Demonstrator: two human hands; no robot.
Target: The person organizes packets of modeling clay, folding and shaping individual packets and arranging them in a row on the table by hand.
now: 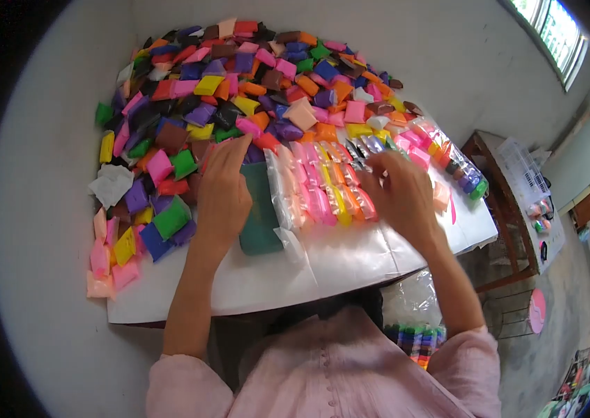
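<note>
My left hand (226, 182) is over the near side of a pile of small coloured packets (228, 76), fingers stretched out and close together. I see nothing held in it. Beside it a green rectangular block or board (260, 209) lies on the table. To its right is a clear plastic bag (277, 188) with rows of pink, yellow, orange and red packets (330, 184) in it. My right hand (403, 191) hovers at the right end of these rows, fingers bent and apart, slightly blurred. Dark and purple packets (366, 146) lie by its fingertips.
The white-covered table (336, 265) meets the wall at left and back. Another filled clear bag (458, 164) lies at its right end. Below the front edge is a bag of coloured packets (417, 341). At right stand a wooden side table (493, 181) and a pink-topped stool (537, 311).
</note>
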